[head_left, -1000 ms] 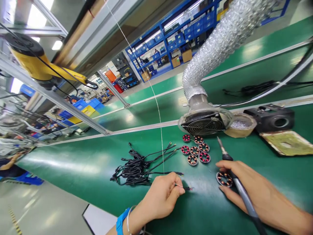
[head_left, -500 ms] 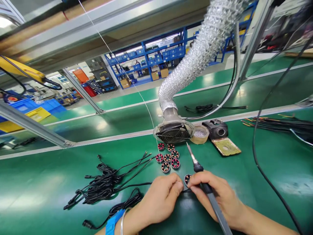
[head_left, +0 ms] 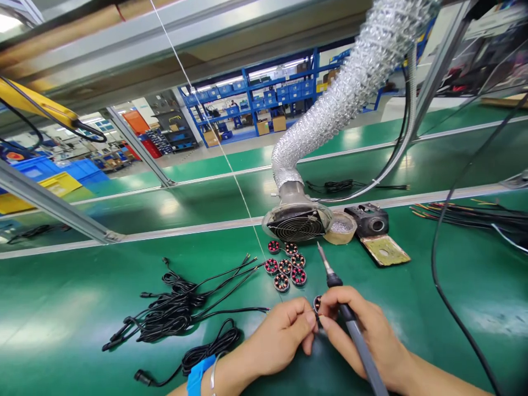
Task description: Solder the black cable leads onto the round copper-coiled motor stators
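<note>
Since a second earlier, left hand [head_left: 284, 335] and right hand [head_left: 363, 330], soldering iron [head_left: 350, 324] gripped, were closed together, fingers pinched on motor stator [head_left: 317, 303] at 12 o'clock.

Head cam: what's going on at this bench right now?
A person is working at a green bench. The right hand holds a soldering iron, tip raised toward the fume extractor fan. Both hands meet over one small round coil part, which the left hand pinches at its edge; whether it also holds a wire is hidden. Six more coil parts lie grouped ahead, and a tangle of black cables lies to the left.
</note>
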The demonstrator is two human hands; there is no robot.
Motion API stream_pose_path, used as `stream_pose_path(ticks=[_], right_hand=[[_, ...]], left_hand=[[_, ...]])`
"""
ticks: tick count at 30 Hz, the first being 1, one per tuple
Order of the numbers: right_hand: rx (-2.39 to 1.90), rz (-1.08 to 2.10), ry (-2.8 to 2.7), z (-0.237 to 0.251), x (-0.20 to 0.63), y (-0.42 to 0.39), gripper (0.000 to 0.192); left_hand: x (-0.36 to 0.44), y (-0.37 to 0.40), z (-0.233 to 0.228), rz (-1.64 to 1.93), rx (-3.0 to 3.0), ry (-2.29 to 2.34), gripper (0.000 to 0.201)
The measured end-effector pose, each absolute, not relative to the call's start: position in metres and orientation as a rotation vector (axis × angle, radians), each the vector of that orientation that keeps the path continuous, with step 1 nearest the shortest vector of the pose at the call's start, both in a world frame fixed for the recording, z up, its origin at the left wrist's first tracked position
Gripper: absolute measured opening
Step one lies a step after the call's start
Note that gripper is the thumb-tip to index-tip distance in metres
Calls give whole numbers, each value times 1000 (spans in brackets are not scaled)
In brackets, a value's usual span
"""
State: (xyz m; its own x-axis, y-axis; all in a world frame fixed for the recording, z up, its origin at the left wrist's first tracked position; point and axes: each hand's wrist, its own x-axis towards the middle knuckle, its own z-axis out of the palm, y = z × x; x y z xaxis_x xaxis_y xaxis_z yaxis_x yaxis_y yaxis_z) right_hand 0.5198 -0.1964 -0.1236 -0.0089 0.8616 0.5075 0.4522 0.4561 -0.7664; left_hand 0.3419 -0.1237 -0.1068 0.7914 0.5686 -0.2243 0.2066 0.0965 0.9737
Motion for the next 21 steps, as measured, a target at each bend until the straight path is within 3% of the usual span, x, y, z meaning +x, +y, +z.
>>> stream_pose_path(ticks=[10,16,21], right_hand=[[-1247,470,-1591,-134,511,-197,18],[-1294,530,-1593,-134,512,-196,25],[-1288,494,-1560,-136,511,-192,17]], left_hand=[[342,-136,-114,554,1597,840,34],[340,-133,-111,486,1743,905,27],[342,-135,-108,398,1750,882,28]])
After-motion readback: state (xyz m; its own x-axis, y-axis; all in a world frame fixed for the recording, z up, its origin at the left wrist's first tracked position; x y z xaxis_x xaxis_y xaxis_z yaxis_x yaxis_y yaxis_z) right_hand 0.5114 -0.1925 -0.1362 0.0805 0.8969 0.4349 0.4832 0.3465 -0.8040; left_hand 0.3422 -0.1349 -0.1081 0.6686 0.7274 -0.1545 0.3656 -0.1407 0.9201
